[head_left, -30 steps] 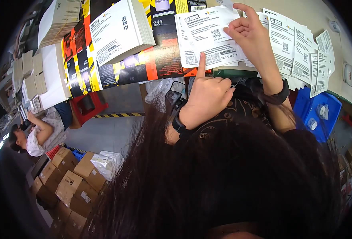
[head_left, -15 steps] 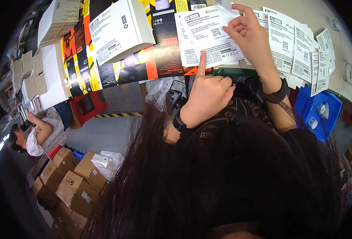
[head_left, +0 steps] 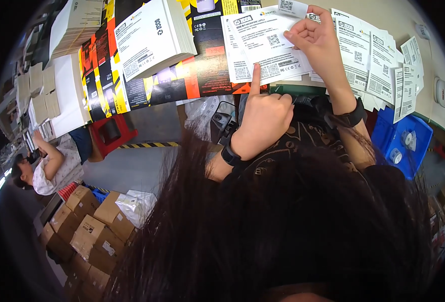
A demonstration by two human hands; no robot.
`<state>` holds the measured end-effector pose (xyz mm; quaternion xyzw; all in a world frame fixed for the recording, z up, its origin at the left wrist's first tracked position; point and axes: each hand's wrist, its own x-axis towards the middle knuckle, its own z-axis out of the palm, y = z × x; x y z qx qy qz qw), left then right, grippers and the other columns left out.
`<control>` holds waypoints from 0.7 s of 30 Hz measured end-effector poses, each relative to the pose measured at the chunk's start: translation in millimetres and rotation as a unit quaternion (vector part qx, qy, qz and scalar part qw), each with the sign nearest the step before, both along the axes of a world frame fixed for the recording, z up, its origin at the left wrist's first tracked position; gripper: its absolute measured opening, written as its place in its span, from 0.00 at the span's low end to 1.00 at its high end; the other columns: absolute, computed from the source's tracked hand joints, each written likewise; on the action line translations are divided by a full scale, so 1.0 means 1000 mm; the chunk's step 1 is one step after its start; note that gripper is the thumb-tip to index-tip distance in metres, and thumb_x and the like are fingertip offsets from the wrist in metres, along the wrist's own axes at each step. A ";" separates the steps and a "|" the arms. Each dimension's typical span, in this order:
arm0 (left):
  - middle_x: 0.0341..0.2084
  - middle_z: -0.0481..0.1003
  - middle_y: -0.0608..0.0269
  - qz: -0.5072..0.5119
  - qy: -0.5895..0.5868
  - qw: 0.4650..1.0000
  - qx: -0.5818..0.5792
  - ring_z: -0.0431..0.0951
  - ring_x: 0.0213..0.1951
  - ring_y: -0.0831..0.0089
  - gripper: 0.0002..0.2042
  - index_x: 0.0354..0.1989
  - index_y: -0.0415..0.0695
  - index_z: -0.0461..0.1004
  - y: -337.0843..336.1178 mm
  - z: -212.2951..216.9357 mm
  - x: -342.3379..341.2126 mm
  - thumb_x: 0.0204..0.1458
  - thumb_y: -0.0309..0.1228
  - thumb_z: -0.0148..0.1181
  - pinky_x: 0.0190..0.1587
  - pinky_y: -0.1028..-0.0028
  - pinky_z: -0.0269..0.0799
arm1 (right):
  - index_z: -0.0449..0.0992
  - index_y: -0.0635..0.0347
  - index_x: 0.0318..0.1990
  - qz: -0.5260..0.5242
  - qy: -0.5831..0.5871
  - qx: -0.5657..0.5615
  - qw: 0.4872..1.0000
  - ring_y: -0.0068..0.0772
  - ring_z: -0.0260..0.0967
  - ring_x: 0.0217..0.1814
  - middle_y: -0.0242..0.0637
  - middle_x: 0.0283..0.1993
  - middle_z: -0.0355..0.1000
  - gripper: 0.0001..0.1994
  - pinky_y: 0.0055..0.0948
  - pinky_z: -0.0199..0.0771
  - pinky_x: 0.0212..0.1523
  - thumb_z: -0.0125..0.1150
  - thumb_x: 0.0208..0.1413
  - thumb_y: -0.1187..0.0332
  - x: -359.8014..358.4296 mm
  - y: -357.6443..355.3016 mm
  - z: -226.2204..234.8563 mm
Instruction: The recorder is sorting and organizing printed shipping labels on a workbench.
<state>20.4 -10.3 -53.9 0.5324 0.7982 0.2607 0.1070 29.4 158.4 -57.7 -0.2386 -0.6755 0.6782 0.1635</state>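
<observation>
Crowded tabletop (head_left: 433,20) at twelve o'clock, boxes (head_left: 89,229) at eight. Left hand (head_left: 265,118) clenched, forefinger pinning sheet (head_left: 267,48) near table edge; right hand (head_left: 320,43) fingers grasping its corner.

Packing station surroundings, seen from above

A thick stack of white printed cards (head_left: 149,38) lies on flat black, orange and yellow carton sheets (head_left: 106,75) at the upper left, with small folded tan boxes (head_left: 36,88) beside them. A blue bin (head_left: 402,143) holding small rolls sits at the right edge of the surface (head_left: 428,20). Below left, brown cardboard boxes (head_left: 89,229) are piled on the floor near a clear plastic bag (head_left: 132,204), and another person (head_left: 46,168) in a light shirt sits at far left.
</observation>
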 end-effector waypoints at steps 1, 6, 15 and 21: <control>0.08 0.66 0.61 0.002 0.003 1.000 -0.003 0.71 0.14 0.64 0.10 0.14 0.44 0.64 0.000 0.000 0.000 0.40 0.28 0.60 0.65 0.52 0.38 | 0.50 0.64 0.53 0.000 0.001 0.000 1.000 0.15 0.61 0.26 0.29 0.25 0.63 0.27 0.11 0.63 0.27 0.57 0.47 0.84 0.000 0.000 -0.001; 0.08 0.67 0.62 0.001 0.001 1.000 -0.009 0.71 0.14 0.64 0.10 0.14 0.44 0.65 -0.001 0.002 0.001 0.40 0.28 0.60 0.65 0.53 0.36 | 0.48 0.63 0.55 0.048 0.162 -0.068 0.983 0.16 0.63 0.26 0.31 0.25 0.64 0.30 0.11 0.64 0.28 0.57 0.47 0.85 -0.010 0.002 -0.019; 0.08 0.67 0.62 0.000 0.000 1.000 -0.024 0.72 0.15 0.63 0.10 0.14 0.44 0.65 0.002 0.000 0.003 0.41 0.29 0.59 0.65 0.53 0.35 | 0.47 0.63 0.55 0.092 0.303 -0.137 0.939 0.18 0.64 0.27 0.32 0.25 0.65 0.31 0.13 0.66 0.29 0.57 0.46 0.85 -0.009 0.013 -0.043; 0.08 0.68 0.57 0.010 -0.018 1.000 -0.008 0.71 0.13 0.62 0.08 0.13 0.41 0.69 0.002 0.005 0.002 0.40 0.26 0.56 0.65 0.51 0.37 | 0.48 0.62 0.55 -0.003 0.019 -0.082 0.996 0.18 0.64 0.27 0.32 0.25 0.65 0.31 0.13 0.66 0.30 0.57 0.46 0.85 0.000 0.004 -0.004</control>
